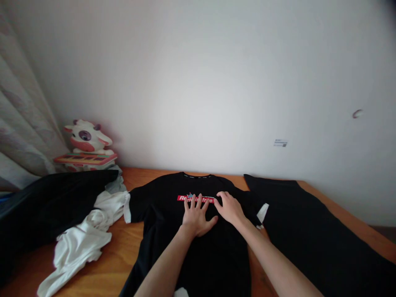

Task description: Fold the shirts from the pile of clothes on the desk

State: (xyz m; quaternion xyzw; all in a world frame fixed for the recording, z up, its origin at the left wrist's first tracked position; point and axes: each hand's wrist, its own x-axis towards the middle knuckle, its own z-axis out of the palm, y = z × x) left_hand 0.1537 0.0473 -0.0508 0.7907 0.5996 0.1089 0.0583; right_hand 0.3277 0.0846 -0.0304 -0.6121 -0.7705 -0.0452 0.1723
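A black T-shirt (pixel 167 231) with white sleeve edges lies spread face up on the wooden table, its collar toward the wall. Across its chest runs a red printed label (pixel 182 198) with white lettering, partly covered by my fingers. My left hand (pixel 197 216) rests flat on the chest with its fingers spread over the print. Just to the right, my right hand (pixel 229 208) touches the shirt at the label's right end, fingers a little bent and holding nothing.
Dark folded cloth (pixel 297 218) lies along the table's right side. At left are a crumpled white garment (pixel 83 239) and a black garment (pixel 52 202). A toy cow with a keyboard (pixel 86 144) stands in the back left corner by the curtain (pixel 24 103). The wall (pixel 198 90) borders the wooden table (pixel 123 255).
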